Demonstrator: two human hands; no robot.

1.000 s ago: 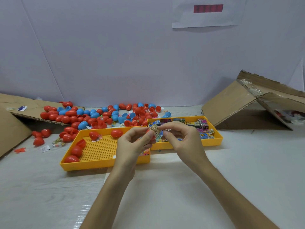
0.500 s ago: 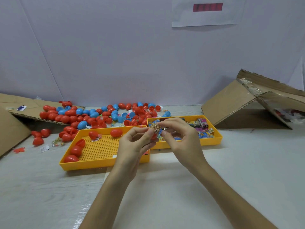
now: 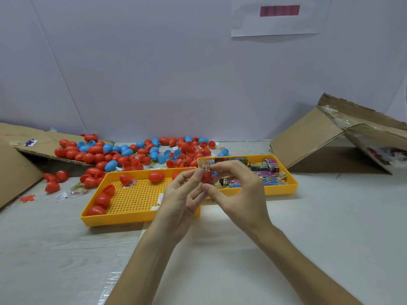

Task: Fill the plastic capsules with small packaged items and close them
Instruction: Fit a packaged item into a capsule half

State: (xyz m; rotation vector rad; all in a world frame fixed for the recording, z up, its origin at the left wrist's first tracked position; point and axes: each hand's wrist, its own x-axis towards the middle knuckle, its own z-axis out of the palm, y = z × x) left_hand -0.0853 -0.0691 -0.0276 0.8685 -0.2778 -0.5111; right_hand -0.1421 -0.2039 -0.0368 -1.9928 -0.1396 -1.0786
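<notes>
- A red capsule piece (image 3: pixel 206 177) is held in the curled fingertips of the left hand (image 3: pixel 182 194), above the gap between the two yellow trays. Whether it is an open half or a whole shell cannot be told, as it is mostly hidden by the fingers.
- A small folded packet (image 3: pixel 203 167) marked "6+" appears to be pinched at the fingertips of the right hand (image 3: pixel 237 190). It sits directly on top of the capsule piece, touching it or nearly so.
- The deciding relation is judged to be vertical: the packet lies just above the capsule's mouth and looks about as wide as the shell, so it must be pressed straight down.
- Both hands meet at the capsule, and neither is free to fetch a matching half.
- Closed red capsules lie in the near-left perforated tray (image 3: pixel 136 219), and more packets in the far-right tray (image 3: pixel 284 190).
- Loose red and blue shells (image 3: pixel 123 153) are heaped far left, well apart from the hands.
</notes>
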